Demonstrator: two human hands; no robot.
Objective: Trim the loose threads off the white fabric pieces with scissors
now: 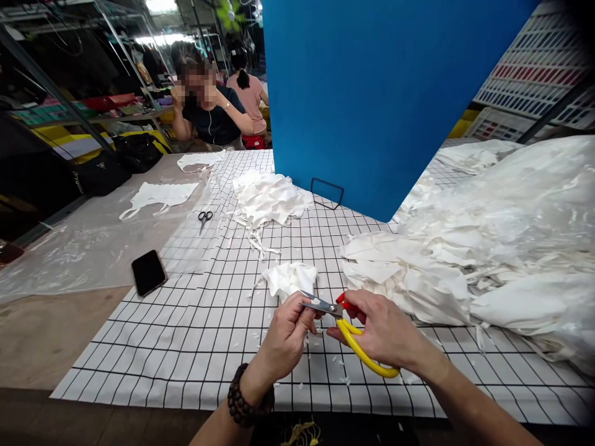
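Note:
In my right hand [381, 325] is a pair of scissors [365, 353] with one red and one yellow handle loop. Its blades point left, across the fingertips of my left hand [290, 331]. Those fingers pinch a white fabric piece [290, 279], which spreads out on the table just beyond them. A small white bit shows by the blades. Dark wooden beads circle my left wrist. Tiny white offcuts lie scattered below both hands on the grid-patterned cloth [209, 347].
White fabric pieces [269, 198] are heaped ahead, with more piles and plastic bags [520, 204] at right. A large blue board [362, 93] stands behind. Small black scissors [204, 218] and a phone [149, 272] lie left. Two people [211, 118] sit beyond the table.

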